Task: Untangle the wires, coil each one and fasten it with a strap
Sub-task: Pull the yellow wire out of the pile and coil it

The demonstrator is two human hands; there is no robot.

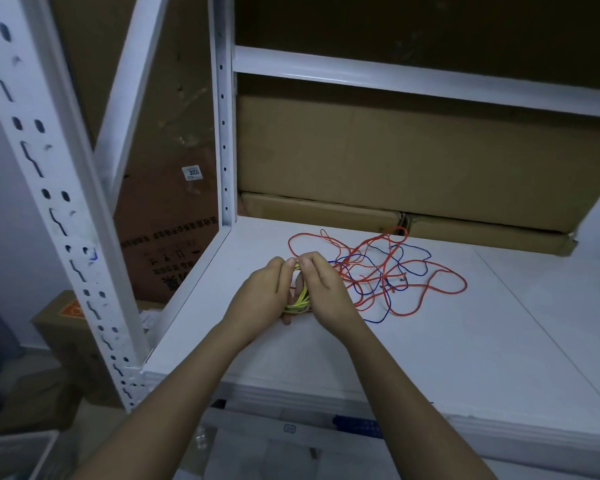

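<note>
A white shelf [430,341] carries flat cardboard boxes [413,168] along its far side, and just near of them a loose tangle of red wire [426,292] and blue wire [418,252]. Left of the tangle, the left hand [262,297] and right hand [321,289] face each other, fingers curled, gripping a coiled yellow-green wire [300,299] between them above the shelf.

The white shelf [430,341] is lying bare along its front and right part, giving a hand open room there. The red wire [430,292] and blue wire [413,261] are sprawling tangled across the middle. Cardboard boxes [395,161] are blocking the back. The upright post [224,133] is closing the left rear corner, and the crossbeam [395,77] is limiting headroom above.
</note>
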